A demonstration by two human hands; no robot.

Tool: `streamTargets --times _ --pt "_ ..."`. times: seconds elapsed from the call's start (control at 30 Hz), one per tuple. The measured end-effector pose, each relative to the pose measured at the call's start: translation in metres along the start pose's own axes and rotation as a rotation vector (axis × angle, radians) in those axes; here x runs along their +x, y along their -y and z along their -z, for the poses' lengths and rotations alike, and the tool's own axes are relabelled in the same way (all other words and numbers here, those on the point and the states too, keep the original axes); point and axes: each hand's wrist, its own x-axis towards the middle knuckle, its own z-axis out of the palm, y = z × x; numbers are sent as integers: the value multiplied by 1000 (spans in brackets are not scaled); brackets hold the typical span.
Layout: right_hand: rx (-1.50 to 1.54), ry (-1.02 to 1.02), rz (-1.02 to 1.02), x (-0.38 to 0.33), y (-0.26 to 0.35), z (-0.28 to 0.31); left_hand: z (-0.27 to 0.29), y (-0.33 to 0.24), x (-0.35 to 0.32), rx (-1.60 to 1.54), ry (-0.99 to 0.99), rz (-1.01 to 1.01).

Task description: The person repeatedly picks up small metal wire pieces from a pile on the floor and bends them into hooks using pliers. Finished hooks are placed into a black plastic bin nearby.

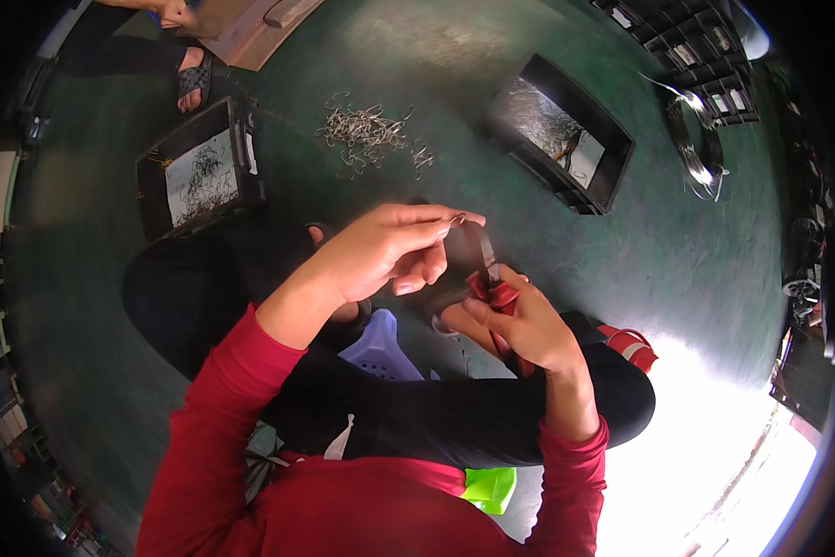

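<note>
Nearest, red sleeves and black trousers over a pale purple stool point(378, 345). Right hand point(520, 327) closed around red-handled pliers point(494, 290), dark jaws pointing up and far. Left hand point(394, 246) just above and left of it, thumb and forefinger pinched on a small bent wire piece point(456, 220), right at the tip of the pliers, in the middle of the scene.

Probably very light, thin and stiff, a little springy, with sharp ends (easy to drop or to let flick away). Best taken by the middle of the bend, between fingertips, not by the cut ends. Pliers heavier, handles likely not slippery.

Farther on the green floor point(696, 251): a loose heap of similar wire pieces point(366, 130), a black rectangular tray point(199, 167) at left with a white lining and few pieces, another black tray point(561, 130) at right. Far right, a coil of shiny wire point(696, 139) and a dark rack of small compartments point(691, 46) with pale labels, too small to read. Far left, a sandalled foot point(193, 79) of another person beside a flat brown cardboard point(250, 28).
</note>
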Motion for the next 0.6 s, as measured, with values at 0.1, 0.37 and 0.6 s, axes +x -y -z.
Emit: streamTargets --times 0.1,0.37,0.6 --pt "5 8 -15 -3 2 1 -1 1 0 67 12 -16" --pt "-35 -29 -42 -6 6 0 0 5 1 105 40 2" --pt "-291 -288 93 3 -4 -12 -12 13 -2 178 -62 -88"
